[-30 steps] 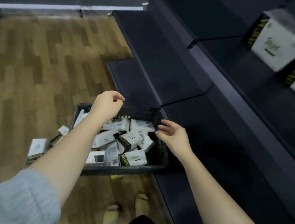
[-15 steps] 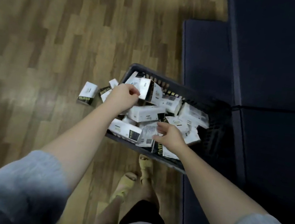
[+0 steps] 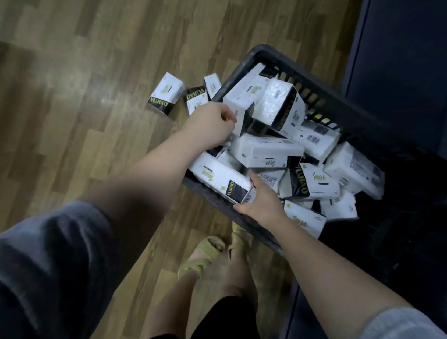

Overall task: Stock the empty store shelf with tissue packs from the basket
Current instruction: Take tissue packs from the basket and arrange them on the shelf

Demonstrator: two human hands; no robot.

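In the dark plastic basket (image 3: pixel 334 109) on the wood floor (image 3: pixel 72 38), tissue packs lie heaped. The left hand (image 3: pixel 209 125) has its fingers curled at the edge of an upright tissue pack (image 3: pixel 244 95); whether they grip it cannot be told. The right hand (image 3: pixel 262 202) rests spread fingers against a flat tissue pack (image 3: pixel 220 177) at the near rim. Three loose packs (image 3: pixel 166 93) lie on the floor beside the basket.

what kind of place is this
Probably a shop aisle during restocking. A dark plastic basket heaped with identical branded tissue packs sits on a wood-look floor, beside dark shelving. A few loose packs lie on the floor by the basket.
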